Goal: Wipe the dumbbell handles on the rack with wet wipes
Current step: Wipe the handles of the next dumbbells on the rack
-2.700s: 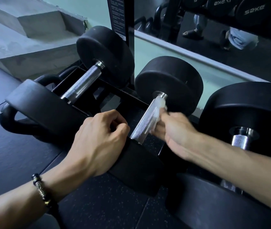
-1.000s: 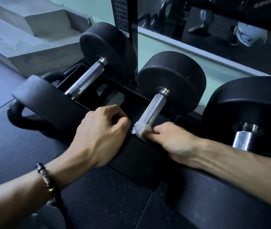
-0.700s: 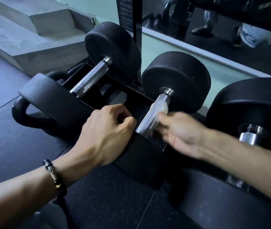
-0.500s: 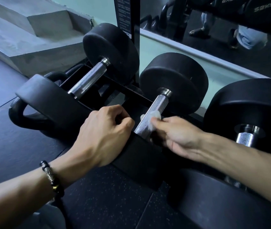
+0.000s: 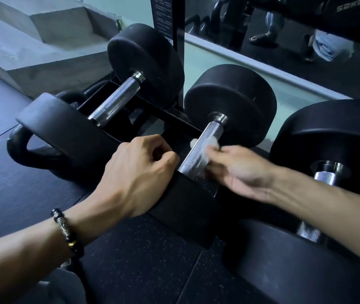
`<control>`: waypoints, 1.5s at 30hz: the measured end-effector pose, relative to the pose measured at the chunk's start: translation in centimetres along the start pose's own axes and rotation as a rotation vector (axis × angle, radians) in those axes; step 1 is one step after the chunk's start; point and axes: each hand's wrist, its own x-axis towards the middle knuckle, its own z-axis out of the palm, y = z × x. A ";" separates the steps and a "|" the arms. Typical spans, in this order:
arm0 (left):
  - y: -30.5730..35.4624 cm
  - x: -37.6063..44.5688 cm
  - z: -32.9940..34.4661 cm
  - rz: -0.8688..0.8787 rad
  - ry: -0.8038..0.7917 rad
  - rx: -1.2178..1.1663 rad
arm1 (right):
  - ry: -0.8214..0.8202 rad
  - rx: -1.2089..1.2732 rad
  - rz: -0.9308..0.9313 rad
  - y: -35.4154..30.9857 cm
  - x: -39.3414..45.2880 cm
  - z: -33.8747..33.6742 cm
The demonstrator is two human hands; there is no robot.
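Observation:
Three black dumbbells lie on a low black rack (image 5: 152, 110). The middle dumbbell's knurled steel handle (image 5: 205, 141) runs from its far head (image 5: 231, 104) down to its near head (image 5: 188, 207). My right hand (image 5: 240, 170), blurred, pinches a white wet wipe (image 5: 211, 144) wrapped around the middle of that handle. My left hand (image 5: 139, 174) rests with curled fingers on top of the near head, just left of the handle. The left dumbbell's handle (image 5: 115, 99) and the right dumbbell's handle (image 5: 326, 176) are bare.
A black kettlebell (image 5: 32, 148) sits on the dark rubber floor at the left, behind the left dumbbell's near head. A concrete step (image 5: 49, 40) rises at the back left. A mirror (image 5: 295, 40) along the back wall reflects a person's legs.
The wipe slid up and down the middle handle: at its near end a second ago, up near the far collar after, then down to mid-handle now. The left hand has stayed put.

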 end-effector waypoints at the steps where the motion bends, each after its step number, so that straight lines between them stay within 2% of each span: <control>1: 0.0 0.0 0.0 0.000 0.001 -0.004 | 0.023 0.075 -0.029 -0.6 0.3 -0.3; 3: 0.0 0.0 0.0 -0.001 0.003 -0.009 | 0.025 0.060 -0.041 -0.7 0.4 -0.4; 6: 0.1 0.0 0.0 -0.003 -0.001 -0.006 | -0.094 -0.248 0.040 1.2 -0.7 -0.1; 9: 0.0 0.0 0.0 0.008 -0.011 -0.003 | -0.235 -0.507 0.028 1.4 -1.7 -0.5; 14: 0.1 0.2 -0.1 0.016 -0.079 0.017 | -0.053 -0.762 -0.194 -3.2 -3.5 -1.6; 16: -0.3 0.8 -0.2 0.033 -0.152 0.036 | -0.039 -0.860 -0.275 -3.6 -4.5 -1.3; 18: -0.1 1.6 -0.9 0.103 -0.312 0.052 | -0.039 -0.907 -0.308 -3.8 -5.1 -0.8; 21: 1.0 3.1 -1.2 0.260 -0.505 -0.019 | -0.057 -0.821 -0.348 -4.4 -5.7 0.2; 24: 2.0 4.6 -0.8 0.409 -0.439 -0.077 | -0.023 -0.723 -0.376 -4.8 -5.9 0.7; 26: 1.8 5.7 -0.5 0.339 -0.361 -0.167 | -0.006 -0.656 -0.328 -4.6 -6.0 0.6; 28: 1.2 6.8 -0.3 0.211 -0.250 -0.207 | 0.084 -0.800 -0.332 -4.1 -5.9 0.3; 30: 0.5 8.4 -0.2 0.156 -0.118 -0.069 | 0.218 -0.987 -0.353 -3.6 -6.1 0.0; 31: 0.2 9.2 0.0 0.136 -0.100 0.012 | 0.244 -1.016 -0.364 -3.4 -6.7 0.0; 32: 0.3 9.7 0.3 0.124 -0.109 0.064 | 0.233 -1.004 -0.355 -3.4 -7.4 0.0; 34: 1.2 10.6 1.5 0.095 -0.195 0.095 | 0.083 -0.993 -0.269 -2.9 -9.1 -0.1; 37: 2.8 10.5 3.5 -0.023 -0.434 -0.106 | -0.165 -1.197 -0.137 -1.8 -10.6 0.0; 40: 1.9 10.4 2.7 -0.104 -0.598 -0.211 | -0.191 -1.378 -0.067 -1.2 -10.2 0.2; 43: 1.5 10.3 2.0 -0.130 -0.590 -0.282 | -0.185 -1.368 -0.068 -1.1 -9.7 0.0; 45: 3.1 10.9 2.6 -0.073 -0.467 -0.371 | -0.189 -1.351 -0.078 -1.1 -9.7 -0.1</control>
